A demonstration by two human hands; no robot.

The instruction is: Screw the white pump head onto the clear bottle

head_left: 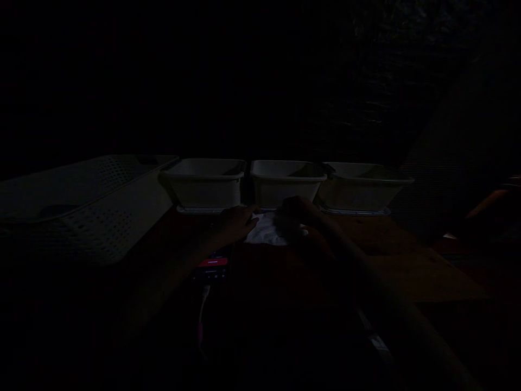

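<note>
On the wooden table, a crumpled white cloth (264, 232) lies between my two hands in very dim light. My left hand (239, 220) rests at its left edge, with the fingers stretched forward and the thumb a little apart, touching the fabric. At the right side of the cloth my right hand (302, 208) is curled with the fingers bent down; whatever lies under them is lost in shadow. Just below my left wrist is a phone (212, 266) with a lit screen and a red bar. A pale cable (202, 301) runs from it toward me.
Three pale plastic tubs stand in a row behind the cloth: a left tub (207, 187), a middle tub (285, 184) and a right tub (358, 190). A large perforated basket (109, 228) is at the left. Another person's arm (492, 203) shows at far right.
</note>
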